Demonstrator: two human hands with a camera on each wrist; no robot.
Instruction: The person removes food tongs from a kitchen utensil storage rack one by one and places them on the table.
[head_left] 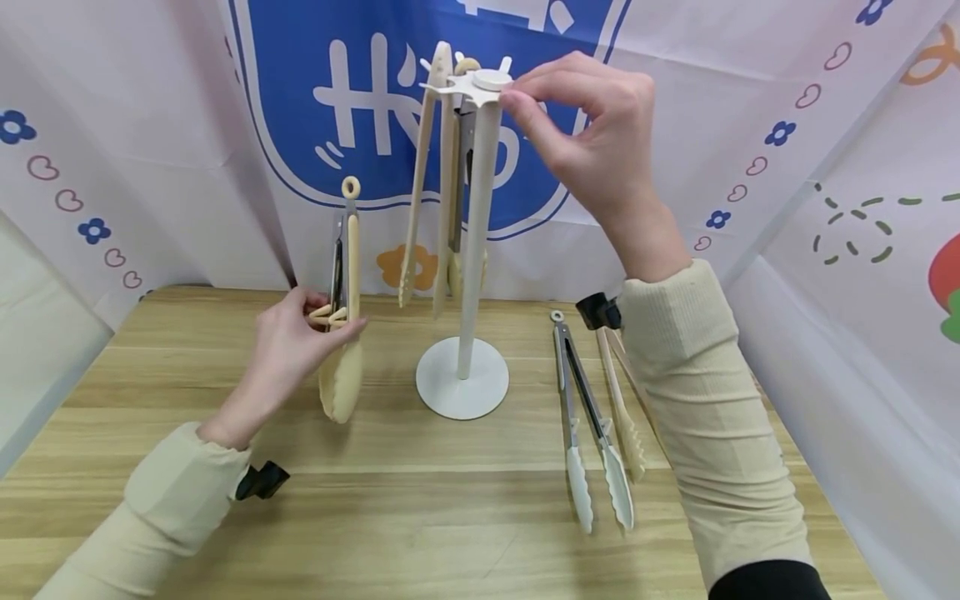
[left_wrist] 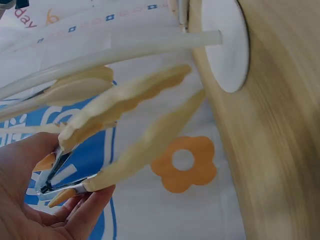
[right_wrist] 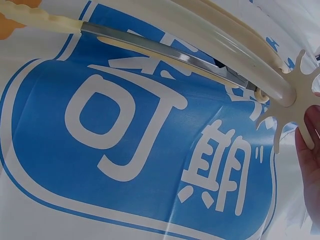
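Note:
My left hand (head_left: 285,337) grips cream-and-metal kitchen tongs (head_left: 343,387) around their middle, left of the stand. They stand nearly upright, ring end up, and in the left wrist view their scalloped heads (left_wrist: 132,110) are spread apart. Thumb and fingers of my right hand (head_left: 592,125) pinch the edge of the white utensil stand's hooked top (head_left: 491,81). From its hooks hang beige tongs (head_left: 420,192). Another pair, metal and cream (right_wrist: 165,52), hangs behind the pole (head_left: 483,192), partly hidden by it.
On the table's right lie metal tongs with white scalloped heads (head_left: 617,492) and beige tongs (head_left: 622,408), the latter partly covered by my right forearm. The stand's round base (head_left: 450,387) rests on the wooden table (head_left: 412,517). A printed cloth (head_left: 187,200) hangs behind.

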